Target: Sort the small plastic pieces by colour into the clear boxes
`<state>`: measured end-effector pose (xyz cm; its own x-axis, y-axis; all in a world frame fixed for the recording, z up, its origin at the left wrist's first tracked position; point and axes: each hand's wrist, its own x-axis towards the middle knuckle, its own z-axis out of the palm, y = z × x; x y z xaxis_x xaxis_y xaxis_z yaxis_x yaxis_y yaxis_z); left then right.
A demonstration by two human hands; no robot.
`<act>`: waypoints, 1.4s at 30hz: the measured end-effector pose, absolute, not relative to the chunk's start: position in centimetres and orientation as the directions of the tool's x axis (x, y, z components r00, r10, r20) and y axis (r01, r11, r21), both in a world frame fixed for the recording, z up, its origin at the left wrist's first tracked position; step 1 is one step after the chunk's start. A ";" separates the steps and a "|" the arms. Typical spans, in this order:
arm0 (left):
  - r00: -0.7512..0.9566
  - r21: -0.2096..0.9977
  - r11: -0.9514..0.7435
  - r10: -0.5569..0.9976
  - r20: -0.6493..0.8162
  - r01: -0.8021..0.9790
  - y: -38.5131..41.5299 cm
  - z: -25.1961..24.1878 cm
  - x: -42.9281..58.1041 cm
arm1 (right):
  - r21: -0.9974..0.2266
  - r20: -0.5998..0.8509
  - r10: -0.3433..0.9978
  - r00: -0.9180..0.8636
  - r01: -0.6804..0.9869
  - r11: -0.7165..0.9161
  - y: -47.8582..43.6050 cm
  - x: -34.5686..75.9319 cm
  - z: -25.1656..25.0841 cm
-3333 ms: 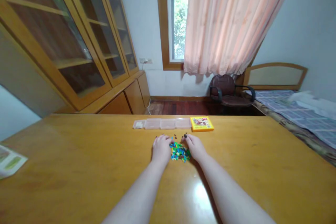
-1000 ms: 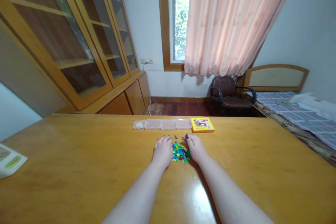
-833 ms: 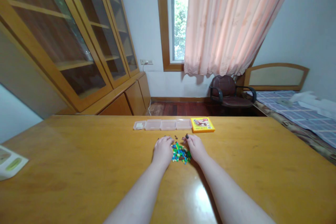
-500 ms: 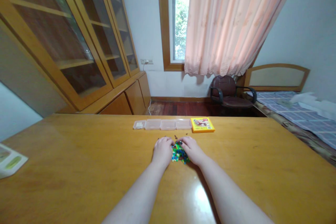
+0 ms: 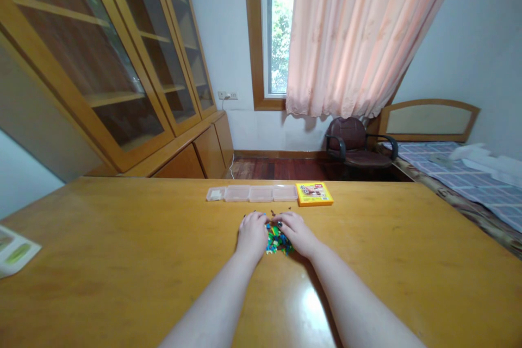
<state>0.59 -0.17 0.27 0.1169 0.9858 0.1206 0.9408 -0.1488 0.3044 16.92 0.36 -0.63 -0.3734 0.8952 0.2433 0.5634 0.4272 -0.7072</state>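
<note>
A pile of small plastic building bricks [image 5: 277, 242], green, blue, yellow and white, lies on the wooden table between my hands. My left hand [image 5: 253, 231] curves along the pile's left side, palm down, with its fingers reaching toward the far edge. On the other side my right hand [image 5: 296, 231] rests with fingers bent inward over the pile's far right part. The two hands' fingertips come close together behind the bricks. Both hands are open and cupped around the pile; I make out no single brick gripped. A few dark brown pieces [image 5: 273, 213] lie just beyond the fingers.
A row of clear plastic compartments [image 5: 261, 193] lies near the table's far edge, beside a yellow box [image 5: 314, 194]. At the far left of the table [image 5: 122, 261] is a white object with a green patch [image 5: 18, 253]. Beyond stand a chair [image 5: 353, 144] and a bed [image 5: 460, 174].
The fingertips have drawn slightly closer together at the pile's far side, and the bricks have shifted a little. The containers and the box stay where they were.
</note>
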 end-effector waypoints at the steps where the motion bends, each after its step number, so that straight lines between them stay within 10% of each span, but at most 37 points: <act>1: 0.136 0.306 -0.167 0.983 0.122 0.937 -0.1 0.1 0.6 | -0.696 0.245 0.900 -0.360 0.581 0.421 0.4 16.9 -0.6; 10: 0.099 0.318 -0.144 0.983 0.151 0.937 0.0 -0.3 0.6 | -0.725 0.293 0.955 -0.052 0.639 0.258 1.0 17.6 -1.0; 30: -0.031 0.188 0.020 0.998 0.055 0.982 -0.5 0.9 0.4 | -0.792 0.311 0.950 -0.031 0.544 0.277 1.3 17.5 -1.8; 42: 0.159 0.248 -0.163 0.987 0.037 0.955 -0.6 1.2 0.6 | -0.720 0.278 0.937 -0.210 0.600 0.348 0.9 17.2 -1.2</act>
